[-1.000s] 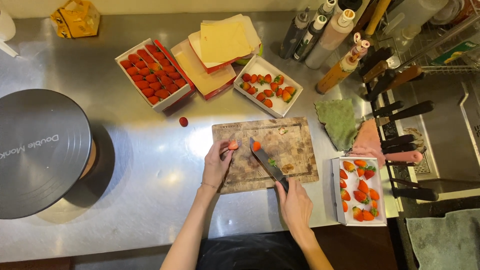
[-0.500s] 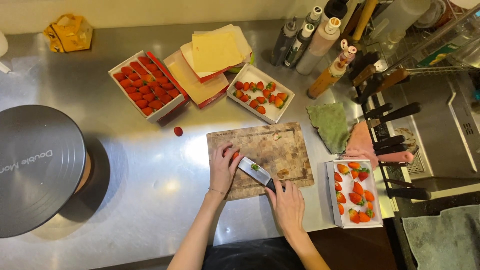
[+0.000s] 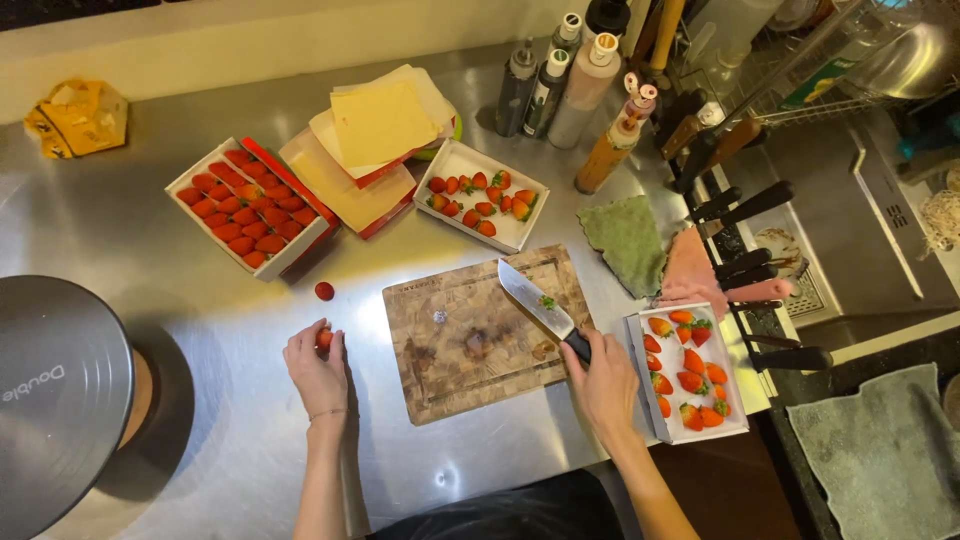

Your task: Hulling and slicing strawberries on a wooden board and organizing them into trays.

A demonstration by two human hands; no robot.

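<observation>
My left hand (image 3: pixel 318 372) rests on the steel counter left of the wooden cutting board (image 3: pixel 470 340) and pinches a strawberry (image 3: pixel 324 339). My right hand (image 3: pixel 603 378) grips the dark handle of a kitchen knife (image 3: pixel 538 305), whose blade lies over the board's right side with a green leaf bit stuck on it. A loose strawberry (image 3: pixel 324 291) lies on the counter just above my left hand. A white box of cut strawberries (image 3: pixel 690 372) stands right of my right hand.
A full box of whole strawberries (image 3: pixel 248 207), stacked boxes under yellow paper sheets (image 3: pixel 372 140) and a partly filled box (image 3: pixel 482 195) stand behind the board. Bottles (image 3: pixel 565 80), a green cloth (image 3: pixel 628 240), a knife rack (image 3: pixel 745 250) and a large round grey lid (image 3: pixel 55 400) surround the area.
My left hand left the board and moved left onto the counter with a strawberry. The knife lifted from the cut and swung to the board's right side.
</observation>
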